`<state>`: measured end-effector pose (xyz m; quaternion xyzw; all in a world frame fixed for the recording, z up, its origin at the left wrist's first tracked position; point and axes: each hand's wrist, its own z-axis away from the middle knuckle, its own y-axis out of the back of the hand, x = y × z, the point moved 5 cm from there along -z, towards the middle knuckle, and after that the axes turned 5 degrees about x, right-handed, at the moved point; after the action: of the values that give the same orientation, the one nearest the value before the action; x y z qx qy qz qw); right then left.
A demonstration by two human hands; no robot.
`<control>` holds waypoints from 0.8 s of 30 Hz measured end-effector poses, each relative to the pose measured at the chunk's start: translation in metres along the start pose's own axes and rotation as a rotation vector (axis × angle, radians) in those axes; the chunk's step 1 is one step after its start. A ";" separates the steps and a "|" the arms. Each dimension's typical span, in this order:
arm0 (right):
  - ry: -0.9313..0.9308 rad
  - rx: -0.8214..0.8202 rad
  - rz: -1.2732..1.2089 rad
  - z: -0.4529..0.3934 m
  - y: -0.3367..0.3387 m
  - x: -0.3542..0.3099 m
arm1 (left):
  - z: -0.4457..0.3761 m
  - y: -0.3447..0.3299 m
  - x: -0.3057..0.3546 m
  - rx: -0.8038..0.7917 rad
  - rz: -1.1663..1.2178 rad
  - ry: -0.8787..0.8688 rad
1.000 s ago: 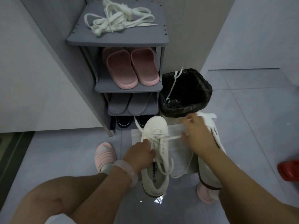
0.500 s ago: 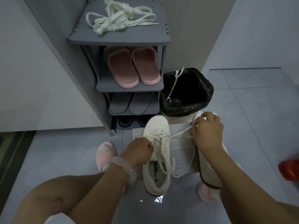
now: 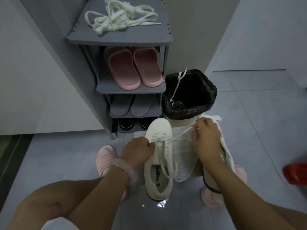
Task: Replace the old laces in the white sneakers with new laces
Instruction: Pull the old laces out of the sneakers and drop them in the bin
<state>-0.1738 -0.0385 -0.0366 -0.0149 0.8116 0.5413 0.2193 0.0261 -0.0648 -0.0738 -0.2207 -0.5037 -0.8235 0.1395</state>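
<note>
left hand (image 3: pixel 138 151) curled pinching, right hand (image 3: pixel 206 138) curled pinching

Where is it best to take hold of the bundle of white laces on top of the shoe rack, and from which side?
Probably at the thick tangled middle of the bundle of white laces, coming straight down from above. It lies flat and loose on the rack's top shelf, with nothing over it, so a pinch across the dense middle should lift most strands together. The thin tip trailing right would likely pull out just one strand.

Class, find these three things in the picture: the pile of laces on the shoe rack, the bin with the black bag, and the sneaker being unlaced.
pile of laces (image 3: pixel 123 19), head view, middle of the tangle.
bin (image 3: pixel 207 97), head view, right rim of the black bag.
sneaker (image 3: pixel 159 126), head view, toe cap.
</note>
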 end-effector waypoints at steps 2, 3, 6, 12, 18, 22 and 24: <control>-0.116 0.063 0.002 -0.009 0.017 0.016 | -0.004 0.004 -0.001 0.088 0.027 -0.022; -0.133 0.038 0.014 -0.011 0.020 0.020 | -0.006 0.004 0.000 0.118 0.045 -0.042; 0.005 -0.166 0.077 0.000 0.008 0.013 | -0.010 -0.001 0.003 0.127 0.087 -0.088; 0.436 -0.481 0.025 0.062 -0.014 -0.062 | -0.021 -0.007 0.011 0.078 0.067 -0.133; 0.400 -0.638 0.182 0.113 -0.033 -0.082 | -0.027 -0.013 0.011 -0.113 0.231 0.034; 0.330 -0.683 0.249 0.114 -0.037 -0.080 | -0.024 -0.016 0.015 -0.128 0.020 0.035; 0.281 -0.700 0.249 0.113 -0.040 -0.077 | -0.020 -0.013 0.022 -0.017 -0.150 -0.048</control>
<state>-0.0555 0.0287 -0.0793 -0.0642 0.5958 0.8003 0.0203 -0.0029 -0.0768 -0.0802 -0.2030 -0.5151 -0.8303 0.0634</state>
